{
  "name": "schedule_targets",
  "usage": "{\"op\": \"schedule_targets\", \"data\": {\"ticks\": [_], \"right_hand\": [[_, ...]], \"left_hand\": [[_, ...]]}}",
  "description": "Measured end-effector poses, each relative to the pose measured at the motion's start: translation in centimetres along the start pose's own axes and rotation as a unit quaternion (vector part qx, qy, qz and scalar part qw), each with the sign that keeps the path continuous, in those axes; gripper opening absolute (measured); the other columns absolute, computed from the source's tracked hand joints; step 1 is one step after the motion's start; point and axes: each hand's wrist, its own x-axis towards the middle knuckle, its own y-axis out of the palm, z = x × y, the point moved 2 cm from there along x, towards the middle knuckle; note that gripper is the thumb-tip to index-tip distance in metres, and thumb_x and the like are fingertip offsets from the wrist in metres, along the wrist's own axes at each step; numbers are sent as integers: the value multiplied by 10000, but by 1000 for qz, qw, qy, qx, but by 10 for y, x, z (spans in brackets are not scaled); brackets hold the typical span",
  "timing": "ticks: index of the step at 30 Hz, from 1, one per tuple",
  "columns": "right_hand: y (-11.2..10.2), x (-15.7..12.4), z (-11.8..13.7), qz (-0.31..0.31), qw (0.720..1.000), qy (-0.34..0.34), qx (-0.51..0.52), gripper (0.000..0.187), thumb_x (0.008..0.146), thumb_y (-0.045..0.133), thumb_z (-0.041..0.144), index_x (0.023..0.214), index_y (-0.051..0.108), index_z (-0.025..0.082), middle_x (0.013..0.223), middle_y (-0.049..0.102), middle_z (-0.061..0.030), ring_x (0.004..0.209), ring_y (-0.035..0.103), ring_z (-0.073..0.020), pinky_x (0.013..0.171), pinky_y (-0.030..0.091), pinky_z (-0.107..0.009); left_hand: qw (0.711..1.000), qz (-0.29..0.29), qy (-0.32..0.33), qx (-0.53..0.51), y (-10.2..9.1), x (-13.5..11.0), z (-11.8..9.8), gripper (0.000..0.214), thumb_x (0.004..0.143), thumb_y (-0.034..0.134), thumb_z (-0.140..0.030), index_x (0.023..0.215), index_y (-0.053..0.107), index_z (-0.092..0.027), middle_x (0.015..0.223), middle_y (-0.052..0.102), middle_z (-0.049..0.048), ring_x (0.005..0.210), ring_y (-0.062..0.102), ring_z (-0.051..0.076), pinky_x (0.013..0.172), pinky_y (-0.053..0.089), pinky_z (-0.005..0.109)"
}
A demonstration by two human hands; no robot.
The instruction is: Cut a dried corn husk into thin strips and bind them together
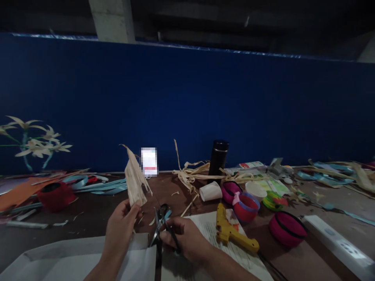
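Pinched between the thumb and fingers of my left hand is a dried corn husk, held upright with its pointed tip at the top. My right hand grips a pair of scissors by the dark handles, and the blades are spread. The blades lie just right of my left hand, apart from the husk. A bit of light blue ribbon shows behind the scissors. Under my right hand lies a printed sheet, and a white paper spreads below my left forearm.
Right of my hands sit a yellow glue gun, a white cup, a red container, magenta ribbon rolls and a power strip. A black flask stands behind more dried husks. At left are husk flowers and blue strips.
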Motion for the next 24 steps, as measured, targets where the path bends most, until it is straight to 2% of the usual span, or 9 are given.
{"op": "schedule_targets", "data": {"ticks": [3,7,10,13,16,18,20,24], "right_hand": [[1,1,-3,-7,1000,-11,3,466,580,733,485,822,616,105,500,487,42,429,412,-55,420,299,-177],[5,5,-9,-65,996,-14,61,505,507,782,453,817,598,99,453,459,65,384,353,-42,394,278,-182],[6,7,-9,-117,987,-21,107,509,494,802,397,860,593,112,525,532,39,423,415,-57,414,313,-184],[5,8,-5,-154,971,-64,169,504,467,825,301,875,570,150,650,610,10,573,538,-102,528,412,-213],[2,9,-1,-177,960,-96,195,492,459,828,231,864,558,167,710,638,6,677,574,-122,631,448,-239],[0,10,0,-188,957,-95,200,455,478,819,233,839,552,161,678,636,10,631,570,-112,602,446,-229],[-1,10,1,-196,955,-87,204,436,490,811,249,819,541,155,633,628,16,559,554,-102,540,430,-214],[-1,9,2,-208,953,-68,211,452,466,812,277,789,520,155,571,609,30,468,518,-88,463,399,-195]], "left_hand": [[1000,12,-1,-19,5,0,8,446,659,583,-522,914,607,-157,669,638,16,607,593,173,526,444,235],[999,33,-13,-24,13,-4,11,454,647,588,-541,892,606,-158,663,647,19,615,594,178,547,459,242],[999,48,-16,-12,17,-10,9,430,647,590,-539,846,607,-158,631,644,16,603,592,180,552,459,243],[994,106,-12,-28,24,-14,13,435,643,609,-525,871,602,-154,625,642,11,593,593,183,565,470,255],[982,182,-4,-44,32,-18,18,458,650,624,-507,940,589,-153,726,670,28,668,617,197,615,485,264],[975,218,10,-32,36,-21,19,456,676,610,-498,978,581,-158,818,680,39,758,626,205,675,484,263],[973,230,26,-8,38,-24,17,441,686,600,-496,975,588,-163,850,681,40,772,624,203,677,480,255],[972,226,56,31,37,-27,9,382,680,594,-495,873,624,-165,721,669,17,670,607,186,605,470,238]]}}
